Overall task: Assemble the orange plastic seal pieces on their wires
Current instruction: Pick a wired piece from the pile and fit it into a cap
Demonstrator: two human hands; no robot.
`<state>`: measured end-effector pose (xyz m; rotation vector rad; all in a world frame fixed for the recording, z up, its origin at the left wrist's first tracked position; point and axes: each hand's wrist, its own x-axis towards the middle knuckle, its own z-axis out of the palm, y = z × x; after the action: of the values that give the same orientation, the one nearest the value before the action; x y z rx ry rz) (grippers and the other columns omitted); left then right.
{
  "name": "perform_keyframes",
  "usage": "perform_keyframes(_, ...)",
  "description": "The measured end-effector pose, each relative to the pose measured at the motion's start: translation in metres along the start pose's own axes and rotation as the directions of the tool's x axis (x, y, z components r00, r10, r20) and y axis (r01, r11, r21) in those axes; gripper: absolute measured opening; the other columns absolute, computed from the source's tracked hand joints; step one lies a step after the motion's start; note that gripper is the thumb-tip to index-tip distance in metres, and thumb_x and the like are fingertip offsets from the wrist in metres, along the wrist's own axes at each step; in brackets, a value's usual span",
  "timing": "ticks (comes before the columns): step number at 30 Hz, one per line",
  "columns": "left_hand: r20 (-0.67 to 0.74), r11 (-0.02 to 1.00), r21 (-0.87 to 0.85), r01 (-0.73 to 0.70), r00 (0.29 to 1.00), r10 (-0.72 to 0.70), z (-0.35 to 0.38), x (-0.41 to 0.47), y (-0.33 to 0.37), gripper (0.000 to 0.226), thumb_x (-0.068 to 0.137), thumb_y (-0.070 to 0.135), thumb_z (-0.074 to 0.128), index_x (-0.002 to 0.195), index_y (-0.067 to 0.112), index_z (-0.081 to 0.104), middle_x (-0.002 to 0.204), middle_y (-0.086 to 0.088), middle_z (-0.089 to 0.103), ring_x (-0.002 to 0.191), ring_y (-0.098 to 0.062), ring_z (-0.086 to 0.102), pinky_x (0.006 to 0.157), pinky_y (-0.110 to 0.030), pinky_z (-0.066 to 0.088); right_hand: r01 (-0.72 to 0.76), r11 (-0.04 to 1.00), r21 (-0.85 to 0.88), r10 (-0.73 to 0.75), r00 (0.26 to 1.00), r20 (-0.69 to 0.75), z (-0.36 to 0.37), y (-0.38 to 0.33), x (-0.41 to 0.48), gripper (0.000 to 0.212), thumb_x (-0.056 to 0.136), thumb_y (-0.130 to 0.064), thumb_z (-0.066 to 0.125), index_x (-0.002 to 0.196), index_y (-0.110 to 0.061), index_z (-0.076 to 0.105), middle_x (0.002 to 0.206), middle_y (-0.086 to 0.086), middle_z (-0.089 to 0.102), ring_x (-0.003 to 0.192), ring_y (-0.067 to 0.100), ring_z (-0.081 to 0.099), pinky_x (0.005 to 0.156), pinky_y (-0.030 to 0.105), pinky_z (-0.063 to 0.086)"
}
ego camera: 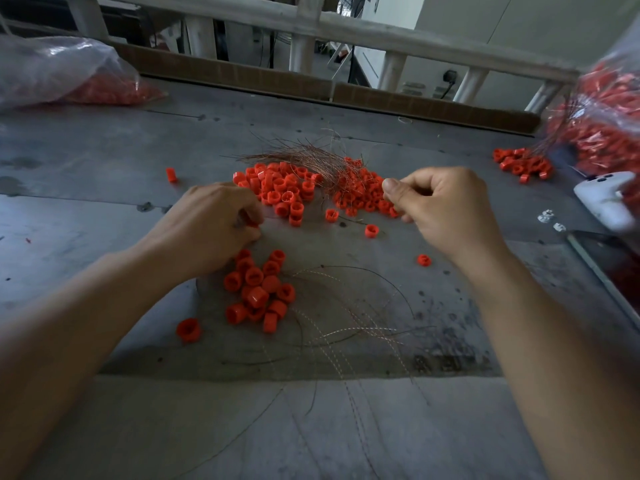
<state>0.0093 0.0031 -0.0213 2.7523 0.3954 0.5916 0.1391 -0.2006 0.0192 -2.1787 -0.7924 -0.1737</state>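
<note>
Pinching one orange seal (254,225) with curled fingers, that's the left hand (221,220), centre-left. Right hand (446,206) has thumb and forefinger squeezed together, probably on a wire, but can't tell, too thin. Seal pile (284,192) and wires (301,155) sit just behind, easy reach I guess. Wired-up cluster (256,289) lies below the left hand. Scuffed grey table (104,161), bags (69,74) of seals in both upper corners, railing (346,27) behind.

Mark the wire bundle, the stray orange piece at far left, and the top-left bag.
wire bundle (298,154): head view, middle of the strands.
stray orange piece (171,175): head view, its side wall.
bag (59,69): head view, clear upper plastic.
</note>
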Motion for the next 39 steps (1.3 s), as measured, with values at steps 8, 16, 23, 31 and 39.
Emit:
perform_keyframes(8,-0.076,0.964,-0.267,-0.004,0.997,-0.017,-0.014,-0.008,0.015,0.002,0.074,0.033,0.068,0.075,0.032,0.067,0.067,0.019,0.058,0.069,0.008,0.055,0.057,0.004,0.033,-0.089,0.987,-0.13,0.089,0.996,-0.007,0.005,0.025,0.013,0.014,0.084,-0.029,0.064,0.075,-0.019,0.067,0.061,-0.014,0.057,0.059,0.001,0.051,0.059,0.022,0.035)
perform_keyframes(16,-0.071,0.924,-0.381,-0.028,0.998,0.001,-0.019,-0.016,0.028,0.015,0.066,0.038,0.066,0.066,0.046,0.054,0.064,0.025,0.058,0.07,0.018,0.055,0.059,0.006,0.036,0.095,0.976,-0.196,-0.063,0.984,0.164,0.026,0.019,0.013,0.033,0.089,-0.021,0.058,0.121,-0.018,0.059,0.13,0.003,0.049,0.121,0.016,0.043,0.092,0.014,0.025)
perform_keyframes(23,-0.067,0.91,-0.411,-0.046,0.998,0.02,-0.019,-0.017,0.031,0.018,0.066,0.036,0.067,0.067,0.048,0.054,0.062,0.029,0.06,0.069,0.017,0.055,0.06,0.004,0.035,0.137,0.952,-0.272,-0.053,0.954,0.295,0.037,0.02,0.015,0.044,0.094,-0.022,0.048,0.137,-0.012,0.04,0.146,0.001,0.035,0.135,0.013,0.028,0.106,0.019,0.016)
perform_keyframes(31,-0.058,0.905,-0.419,-0.066,0.997,0.046,-0.019,-0.019,0.034,0.022,0.069,0.029,0.069,0.069,0.046,0.055,0.085,0.04,0.055,0.07,0.018,0.055,0.061,0.004,0.035,0.166,0.936,-0.312,-0.059,0.944,0.324,0.036,0.021,0.013,0.045,0.094,-0.024,0.048,0.137,-0.011,0.041,0.145,0.003,0.036,0.134,0.016,0.03,0.108,0.025,0.018)
perform_keyframes(39,-0.046,0.912,-0.407,-0.058,0.998,0.044,-0.016,-0.02,0.034,0.022,0.071,0.026,0.071,0.07,0.044,0.058,0.076,0.036,0.06,0.07,0.018,0.055,0.06,0.005,0.035,0.165,0.945,-0.283,-0.086,0.958,0.273,0.035,0.021,0.009,0.04,0.093,-0.024,0.051,0.13,-0.01,0.049,0.139,0.003,0.041,0.128,0.018,0.037,0.105,0.025,0.025)
